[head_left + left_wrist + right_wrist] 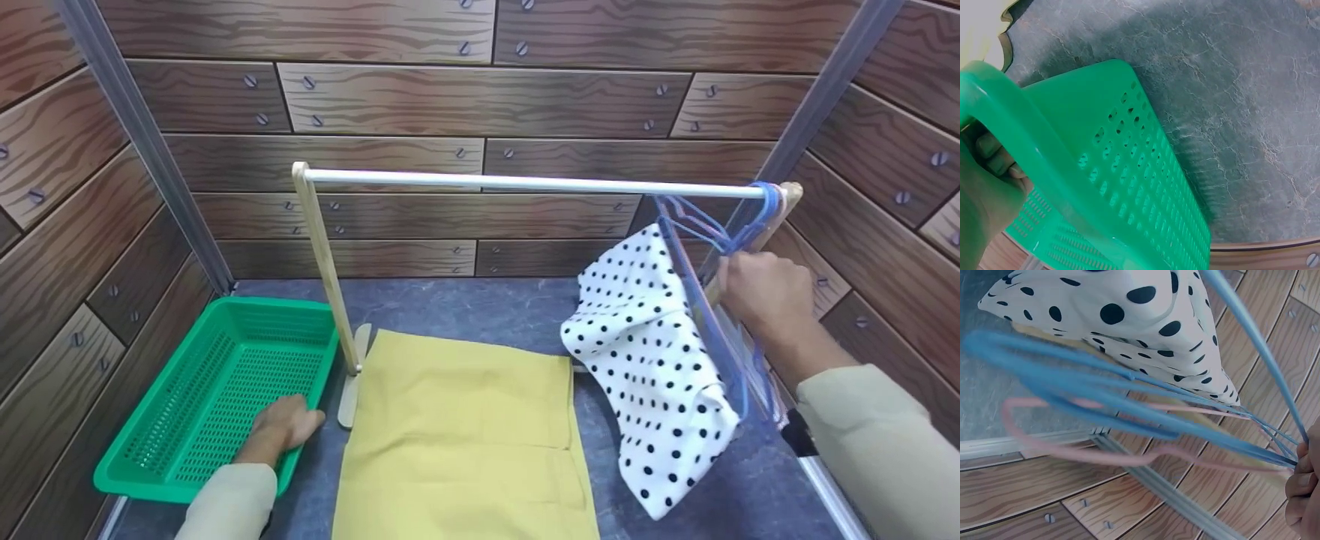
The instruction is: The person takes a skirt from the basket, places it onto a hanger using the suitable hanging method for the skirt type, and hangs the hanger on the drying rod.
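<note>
My right hand [772,289] grips a bunch of blue and pink hangers [1185,424] just below their hooks, at the right end of a rack's white rod [525,182]. A white cloth with black dots [652,352] hangs slanting from the hangers. On the left, my left hand [289,421] holds the right rim of a green plastic basket [180,382]. Its fingers [999,160] curl against the rim's inner side in the left wrist view. No items show inside the basket.
A yellow cloth [465,420] lies spread on the grey marbled surface [450,300] under the rack. The rack's left wooden post [326,270] stands between basket and cloth. Wood-patterned panels [375,97] enclose the back and both sides.
</note>
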A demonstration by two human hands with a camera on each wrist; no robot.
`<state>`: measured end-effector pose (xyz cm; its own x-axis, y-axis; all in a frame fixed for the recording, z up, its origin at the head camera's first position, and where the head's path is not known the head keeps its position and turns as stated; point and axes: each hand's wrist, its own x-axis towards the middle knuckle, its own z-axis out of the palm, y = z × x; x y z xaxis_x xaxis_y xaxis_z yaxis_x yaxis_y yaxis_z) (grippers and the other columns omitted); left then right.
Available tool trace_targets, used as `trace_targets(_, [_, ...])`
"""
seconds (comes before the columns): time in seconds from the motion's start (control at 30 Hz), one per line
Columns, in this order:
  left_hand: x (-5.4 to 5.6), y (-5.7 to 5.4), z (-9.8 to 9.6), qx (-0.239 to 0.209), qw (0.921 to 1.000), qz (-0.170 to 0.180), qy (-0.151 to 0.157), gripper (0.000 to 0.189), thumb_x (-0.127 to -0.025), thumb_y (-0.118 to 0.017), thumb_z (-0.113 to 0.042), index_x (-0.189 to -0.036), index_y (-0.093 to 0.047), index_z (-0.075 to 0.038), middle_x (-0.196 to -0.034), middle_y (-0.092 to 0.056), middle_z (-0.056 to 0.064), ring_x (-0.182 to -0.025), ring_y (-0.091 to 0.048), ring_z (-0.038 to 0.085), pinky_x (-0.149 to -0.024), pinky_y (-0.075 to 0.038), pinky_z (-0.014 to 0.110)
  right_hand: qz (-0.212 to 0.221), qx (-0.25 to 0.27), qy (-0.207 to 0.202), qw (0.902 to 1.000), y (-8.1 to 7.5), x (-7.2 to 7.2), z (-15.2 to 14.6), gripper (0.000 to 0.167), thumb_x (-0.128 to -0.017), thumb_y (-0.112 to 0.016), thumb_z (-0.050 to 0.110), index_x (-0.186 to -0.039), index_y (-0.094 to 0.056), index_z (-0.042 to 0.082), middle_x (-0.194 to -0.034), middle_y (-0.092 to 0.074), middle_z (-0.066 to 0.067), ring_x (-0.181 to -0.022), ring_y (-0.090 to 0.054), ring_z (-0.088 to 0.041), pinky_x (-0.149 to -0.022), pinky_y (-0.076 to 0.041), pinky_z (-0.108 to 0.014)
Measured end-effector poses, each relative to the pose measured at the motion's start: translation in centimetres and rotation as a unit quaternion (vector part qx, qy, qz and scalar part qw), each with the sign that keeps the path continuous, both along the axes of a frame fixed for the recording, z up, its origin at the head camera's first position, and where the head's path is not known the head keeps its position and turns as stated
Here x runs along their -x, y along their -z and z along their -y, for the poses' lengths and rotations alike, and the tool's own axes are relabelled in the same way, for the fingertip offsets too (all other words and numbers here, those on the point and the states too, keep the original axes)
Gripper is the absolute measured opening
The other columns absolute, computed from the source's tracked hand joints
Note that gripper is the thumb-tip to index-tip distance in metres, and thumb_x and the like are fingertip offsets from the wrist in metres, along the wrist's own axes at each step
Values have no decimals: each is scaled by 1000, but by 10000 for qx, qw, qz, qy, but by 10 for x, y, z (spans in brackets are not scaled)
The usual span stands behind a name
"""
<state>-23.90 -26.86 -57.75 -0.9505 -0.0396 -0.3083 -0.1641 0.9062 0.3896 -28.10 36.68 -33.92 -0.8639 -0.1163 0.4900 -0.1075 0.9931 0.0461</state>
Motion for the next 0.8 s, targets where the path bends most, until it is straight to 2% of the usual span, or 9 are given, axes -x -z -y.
trace_targets(0.13, [0,2,1,-15,10000,-31,18,22,-87,-50,-25,-70,-50,-11,-69,-49,8,-62,-46,22,-58,-35,33,-167,1,-15,9999,1,1,-9,45,-99,-40,21,-56,-42,6,-51,-50,-22,-41,-46,-39,-36,-31,-51])
trace_targets(0.23, [1,2,1,-20,10000,-32,31,22,-87,-50,-25,-70,-50,-11,-69,-49,8,-62,-46,22,-57,-35,33,-75,-98,18,9999,0,1,-13,44,-99,-43,21,-57,-41,8,-50,-48,-17,-41,-45,-35,-37,-32,-49])
trace_targets(0.33, [0,1,2,-18,10000,-24,28,23,-87,-50,-26,-71,-51,-10,-70,-49,8,-63,-46,23,-58,-35,34,38,-75,48,10000,0,0,-15,44,-99,-46,22,-58,-43,6,-52,-51,-18,-42,-46,-36,-38,-33,-50])
trace_targets(0.47, [0,1,1,-25,10000,-25,21,23,-88,-50,-26,-71,-51,-10,-70,-49,8,-63,-46,22,-58,-35,34,-135,138,-6,9998,3,-1,-16,44,-100,-49,25,-62,-47,3,-55,-53,-22,-44,-49,-39,-40,-35,-53])
trace_targets(0.6, [-1,1,1,-57,10000,-28,31,24,-89,-50,-27,-72,-50,-10,-71,-49,8,-63,-47,22,-59,-35,34,-210,370,-147,9990,7,-2,-19,42,-103,-46,27,-68,-48,4,-58,-52,-21,-48,-49,-40,-43,-34,-53])
trace_targets(0.8, [-1,0,1,-55,10000,-20,-3,24,-89,-51,-27,-72,-50,-10,-70,-48,8,-63,-46,22,-59,-35,34,503,786,-47,9956,8,-8,-25,39,-106,-31,29,-89,-52,0,-78,-58,-29,-69,-57,-51,-55,-40,-59])
